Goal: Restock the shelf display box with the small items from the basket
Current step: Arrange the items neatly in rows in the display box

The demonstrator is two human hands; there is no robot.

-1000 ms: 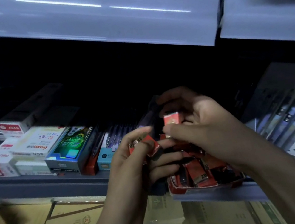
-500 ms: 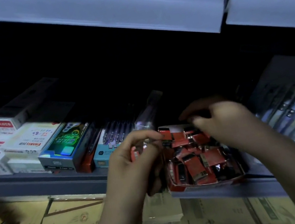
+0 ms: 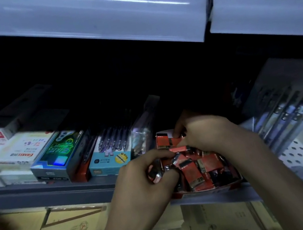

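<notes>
We find the display box (image 3: 210, 190) crowded between a clear bag (image 3: 143, 132) and pen packs (image 3: 288, 117). Our left hand (image 3: 142, 185) grips red packets (image 3: 156, 174), and our right hand (image 3: 210, 132) pinches one packet (image 3: 166, 141).

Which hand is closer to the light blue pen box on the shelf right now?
Left. The left hand, gripping small packets, is just right of the light blue pen box; the right hand is farther right, over the back of the red display box.

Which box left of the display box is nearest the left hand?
The light-blue pen box, closest to the left hand; the green-printed box and white box stand farther left.
</notes>
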